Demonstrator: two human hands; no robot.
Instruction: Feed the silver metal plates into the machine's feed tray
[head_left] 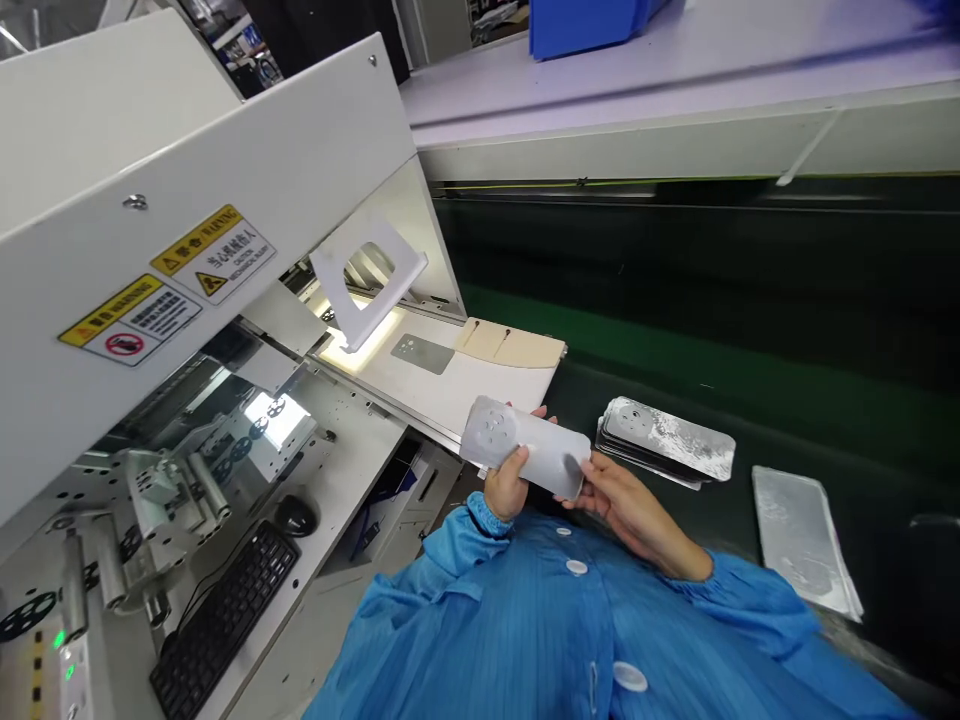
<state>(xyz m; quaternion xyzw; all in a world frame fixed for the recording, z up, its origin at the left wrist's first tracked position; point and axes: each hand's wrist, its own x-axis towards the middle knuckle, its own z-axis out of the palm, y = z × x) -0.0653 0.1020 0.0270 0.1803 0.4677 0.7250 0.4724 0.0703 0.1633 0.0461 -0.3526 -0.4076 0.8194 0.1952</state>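
Both of my hands hold a thin silvery phone back panel with round camera holes at its left end. My left hand is closed on its near edge, thumb on top and fingers beneath. At the right end my right hand pinches the panel's corner. Another phone back panel lies flat on the machine's white platform beyond my left hand. To the right, a stack of similar panels rests on the dark belt. Farther right lies a second, shiny pile of panels.
A white machine with warning labels stands at the left, its bracket hanging over the lit platform. Below are a keyboard and a mouse. A dark green belt runs behind, under a white shelf bearing a blue bin.
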